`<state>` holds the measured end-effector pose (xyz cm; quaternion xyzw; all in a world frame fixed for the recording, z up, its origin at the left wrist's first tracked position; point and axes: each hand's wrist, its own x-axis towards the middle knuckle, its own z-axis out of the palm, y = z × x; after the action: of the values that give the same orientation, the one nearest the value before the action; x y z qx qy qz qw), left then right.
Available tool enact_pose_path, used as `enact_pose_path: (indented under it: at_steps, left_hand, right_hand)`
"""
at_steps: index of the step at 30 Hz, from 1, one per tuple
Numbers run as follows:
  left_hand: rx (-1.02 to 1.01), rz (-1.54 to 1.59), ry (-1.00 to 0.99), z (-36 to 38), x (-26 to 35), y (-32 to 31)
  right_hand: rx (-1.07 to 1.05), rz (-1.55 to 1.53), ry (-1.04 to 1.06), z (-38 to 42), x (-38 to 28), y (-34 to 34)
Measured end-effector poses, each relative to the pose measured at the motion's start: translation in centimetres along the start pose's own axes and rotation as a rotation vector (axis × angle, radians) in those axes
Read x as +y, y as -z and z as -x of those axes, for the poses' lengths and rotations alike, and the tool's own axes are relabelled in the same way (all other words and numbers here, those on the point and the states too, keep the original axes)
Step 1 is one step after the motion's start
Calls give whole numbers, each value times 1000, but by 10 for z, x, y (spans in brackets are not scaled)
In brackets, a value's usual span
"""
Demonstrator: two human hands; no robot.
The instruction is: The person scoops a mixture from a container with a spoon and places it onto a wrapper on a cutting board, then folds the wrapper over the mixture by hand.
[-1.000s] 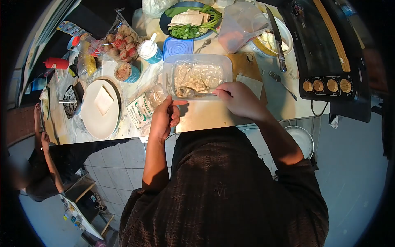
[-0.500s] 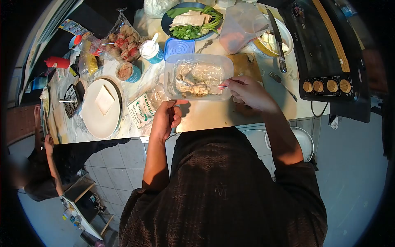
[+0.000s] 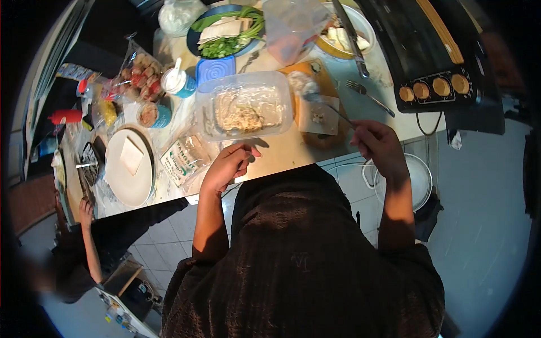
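My right hand [image 3: 380, 147], fingers closed, grips a spoon [image 3: 332, 108] by its handle end. The spoon's bowl is over a thin pale square wrapper [image 3: 326, 123] that lies on a wooden cutting board [image 3: 332, 87]. A small dab of filling sits on the wrapper. My left hand [image 3: 230, 164] is loosely curled at the table's front edge, with nothing visible in it. Just beyond it stands a clear plastic container [image 3: 205, 121] with pale minced filling [image 3: 243, 117] inside. A printed wrapper packet [image 3: 181, 161] lies left of that hand.
An oval plate [image 3: 121, 183] carries a square wrapper. Two tubs, a blue lid [image 3: 216, 70] and a plate of greens [image 3: 194, 40] stand behind. A knife [image 3: 352, 36] rests across a bowl. A fork [image 3: 372, 98] lies near the black stove [image 3: 417, 62]. Another person is at far left.
My right hand has moved right with the spoon, from the container to the wrapper on the board. My left hand stays near the table edge. The view has shifted.
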<state>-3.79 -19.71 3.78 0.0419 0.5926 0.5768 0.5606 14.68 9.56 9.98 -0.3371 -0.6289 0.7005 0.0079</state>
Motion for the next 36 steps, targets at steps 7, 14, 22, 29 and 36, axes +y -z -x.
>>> enact_pose_path:
  at_steps: [7, 14, 22, 29, 36]
  left_hand:
    - [-125, -101, 23, -27, -9, -23]
    - [-135, -195, -10, -34, -8, -44]
    - [-166, -210, -23, -31, -16, -42]
    - [-165, -192, -32, -25, -19, -42]
    - [-150, -187, -22, -21, -22, -39]
  right_hand:
    - [234, 266, 276, 10, 77, 37]
    - [393, 826, 637, 19, 84, 5]
    - [441, 866, 672, 28, 97, 4]
    - [493, 859, 752, 27, 99, -5]
    - [512, 889, 741, 30, 102, -5]
